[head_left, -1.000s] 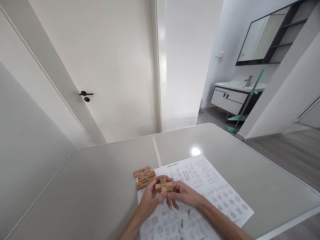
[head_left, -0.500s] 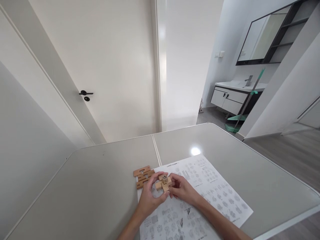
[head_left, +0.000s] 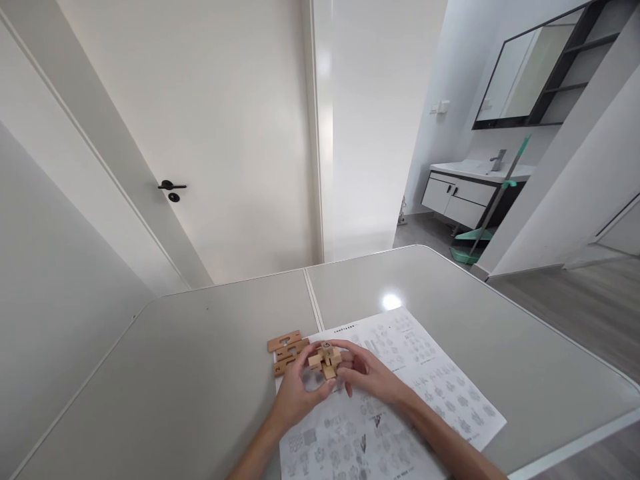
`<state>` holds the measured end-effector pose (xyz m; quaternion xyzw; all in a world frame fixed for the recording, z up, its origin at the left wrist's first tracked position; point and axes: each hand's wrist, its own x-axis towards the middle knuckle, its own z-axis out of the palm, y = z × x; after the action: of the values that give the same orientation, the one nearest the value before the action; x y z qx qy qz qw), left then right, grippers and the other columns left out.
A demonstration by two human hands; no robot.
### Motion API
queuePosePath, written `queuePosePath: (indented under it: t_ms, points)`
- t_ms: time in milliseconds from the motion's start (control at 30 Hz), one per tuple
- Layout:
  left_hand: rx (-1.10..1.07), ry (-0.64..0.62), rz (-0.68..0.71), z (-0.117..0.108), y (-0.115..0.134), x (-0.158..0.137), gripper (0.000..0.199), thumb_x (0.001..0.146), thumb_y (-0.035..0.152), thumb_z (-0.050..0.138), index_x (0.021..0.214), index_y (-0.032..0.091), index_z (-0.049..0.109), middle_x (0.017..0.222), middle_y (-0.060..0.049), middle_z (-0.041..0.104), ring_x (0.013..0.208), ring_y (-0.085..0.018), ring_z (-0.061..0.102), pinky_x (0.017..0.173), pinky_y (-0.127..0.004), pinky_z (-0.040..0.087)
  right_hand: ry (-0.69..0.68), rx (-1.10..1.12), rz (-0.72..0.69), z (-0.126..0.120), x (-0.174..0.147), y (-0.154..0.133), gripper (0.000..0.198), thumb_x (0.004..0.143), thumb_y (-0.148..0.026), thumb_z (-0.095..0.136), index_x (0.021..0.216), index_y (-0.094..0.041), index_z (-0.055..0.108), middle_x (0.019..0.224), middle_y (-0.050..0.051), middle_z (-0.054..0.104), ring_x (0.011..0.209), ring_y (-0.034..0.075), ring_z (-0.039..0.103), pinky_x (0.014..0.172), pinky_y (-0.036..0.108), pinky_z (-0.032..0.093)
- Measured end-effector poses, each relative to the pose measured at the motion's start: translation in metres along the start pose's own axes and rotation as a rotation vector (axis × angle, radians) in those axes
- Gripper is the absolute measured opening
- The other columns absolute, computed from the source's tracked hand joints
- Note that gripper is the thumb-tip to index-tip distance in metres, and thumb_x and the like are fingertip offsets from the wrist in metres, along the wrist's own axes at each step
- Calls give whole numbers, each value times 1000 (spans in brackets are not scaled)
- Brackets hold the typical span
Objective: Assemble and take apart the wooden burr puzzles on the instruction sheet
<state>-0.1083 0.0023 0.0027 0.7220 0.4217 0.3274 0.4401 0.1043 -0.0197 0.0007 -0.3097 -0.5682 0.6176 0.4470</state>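
Observation:
A pale wooden burr puzzle of crossed, interlocking bars is held up over the printed sheet, with a dark mark on its top bar end. My left hand is closed around its left side, thumb at the near bar and fingers curled behind. From the right, my right hand grips it too, its index finger reaching over the far side and its thumb near the right bar. Left of the puzzle lie three flat, slotted wooden pieces with dark numbers, partly over the sheet's corner.
The grey table has a pale seam and a light reflection. Beyond it stand a closed door with a black handle, and at right a washbasin cabinet with a green broom.
The puzzle has tilted and shifted slightly up and left in my hands. My right index finger now stretches across its far side; the right hand's other fingers have shifted.

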Motion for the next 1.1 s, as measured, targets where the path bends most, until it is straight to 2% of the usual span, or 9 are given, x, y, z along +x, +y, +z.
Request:
queuePosePath:
  t_ms: [133, 333, 433, 467, 533, 600, 833, 1000, 1100]
  points:
    - [99, -43, 34, 0, 10, -1, 72, 80, 29, 74, 145, 28, 45, 135, -9, 66, 127, -29, 61, 108, -46, 49, 54, -99, -28, -1, 3, 6, 44, 94, -51, 63, 128, -22, 66, 87, 3, 65, 69, 15, 58, 61, 28, 53]
    - [362, -8, 179, 0, 4, 0, 63, 73, 31, 79, 132, 26, 56, 129, -10, 68, 121, -32, 63, 104, -47, 51, 204, -248, -174, -4, 3, 3, 33, 91, -54, 67, 101, -23, 74, 115, 9, 58, 107, 25, 57, 92, 35, 49]
    - [476, -32, 282, -1, 2, 0, 64, 69, 29, 82, 129, 26, 60, 122, -10, 69, 121, -35, 60, 106, -51, 49, 253, -142, -134, -11, 2, -2, 36, 95, -56, 61, 106, -23, 70, 107, 8, 61, 101, 24, 58, 90, 35, 48]
    - [499, -47, 305, -1, 3, 0, 65, 69, 28, 83, 130, 27, 59, 122, -9, 69, 121, -34, 60, 106, -51, 49, 295, -116, -114, -13, 2, -1, 37, 95, -57, 60, 104, -22, 69, 98, 6, 62, 94, 23, 59, 87, 34, 48]
    - [526, -70, 329, -2, 4, 0, 66, 72, 27, 83, 132, 29, 57, 122, -8, 68, 120, -33, 60, 104, -49, 50, 390, -97, -71, -16, 3, 2, 39, 94, -59, 61, 97, -21, 68, 82, 1, 57, 79, 19, 54, 77, 30, 46]
    - [540, -81, 345, -4, 4, 1, 64, 75, 26, 82, 133, 29, 56, 122, -7, 68, 119, -31, 60, 101, -48, 52, 442, -92, -41, -18, 4, 5, 41, 93, -61, 61, 98, -21, 68, 78, 0, 53, 73, 17, 49, 72, 28, 42]
    - [640, -29, 382, -9, -6, 7, 64, 78, 35, 84, 135, 32, 57, 126, -7, 65, 121, -34, 57, 103, -52, 47, 399, -79, -20, -10, 5, 0, 46, 90, -64, 63, 102, -20, 70, 78, 0, 53, 71, 18, 45, 70, 29, 39]
    - [685, 33, 384, -9, -13, 8, 67, 89, 35, 74, 148, 31, 43, 140, -8, 60, 135, -34, 46, 111, -55, 38, 359, -84, -17, -8, 5, -1, 44, 90, -62, 63, 103, -20, 70, 79, 0, 55, 72, 18, 46, 71, 29, 39]
    - [618, 104, 340, -8, -9, 7, 63, 90, 43, 71, 145, 28, 45, 142, -10, 57, 134, -33, 47, 109, -50, 42, 335, -89, -20, -8, 5, 1, 43, 91, -60, 64, 106, -20, 70, 83, 1, 60, 73, 17, 48, 70, 29, 40]
